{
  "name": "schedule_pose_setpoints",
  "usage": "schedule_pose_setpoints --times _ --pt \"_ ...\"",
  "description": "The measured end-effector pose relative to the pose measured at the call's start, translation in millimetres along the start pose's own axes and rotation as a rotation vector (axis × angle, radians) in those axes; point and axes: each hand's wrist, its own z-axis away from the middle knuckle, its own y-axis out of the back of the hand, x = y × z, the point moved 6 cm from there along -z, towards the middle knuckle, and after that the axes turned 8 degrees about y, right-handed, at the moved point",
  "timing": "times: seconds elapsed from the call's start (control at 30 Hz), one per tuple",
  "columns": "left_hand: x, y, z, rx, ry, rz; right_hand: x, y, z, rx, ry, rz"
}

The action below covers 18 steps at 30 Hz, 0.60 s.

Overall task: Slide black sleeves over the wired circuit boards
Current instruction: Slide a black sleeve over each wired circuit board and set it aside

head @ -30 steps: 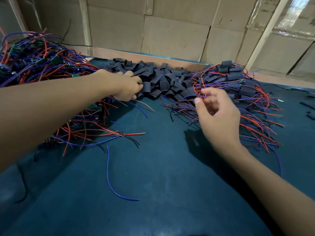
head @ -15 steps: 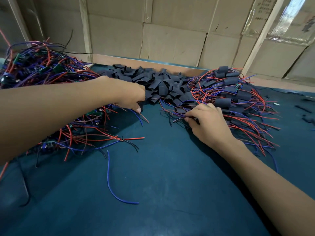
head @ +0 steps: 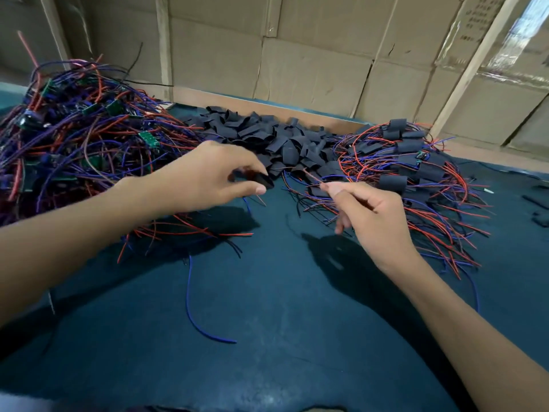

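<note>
A heap of flat black sleeves [head: 276,138] lies at the back middle of the dark blue-green table [head: 267,337]. My left hand [head: 214,173] hovers just in front of it and pinches one black sleeve [head: 263,179] between thumb and fingers. My right hand [head: 371,215] pinches thin red and blue wires [head: 312,176] that run toward the sleeve; their board is hidden. Left of my arm sits a big tangle of bare green wired boards [head: 74,135]. On the right lies a pile of sleeved boards [head: 410,162] with wires.
A loose blue wire [head: 193,310] curls on the table in front of my hands. Cardboard sheets [head: 312,63] and wooden battens wall off the back. A few black scraps [head: 537,209] lie at the far right edge.
My left hand has lifted a black sleeve out of the heap and drawn it toward me. My right hand has risen off the right-hand pile, pulling up wires in a pinch.
</note>
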Motion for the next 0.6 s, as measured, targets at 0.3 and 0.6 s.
schedule_pose_setpoints --times 0.3,0.6 --pt "12 -7 40 0.098 0.023 0.212 -32 -17 7 -0.055 0.025 -0.296" --pt "24 2 47 0.215 -0.077 0.247 -26 -26 8 -0.186 -0.085 -0.431"
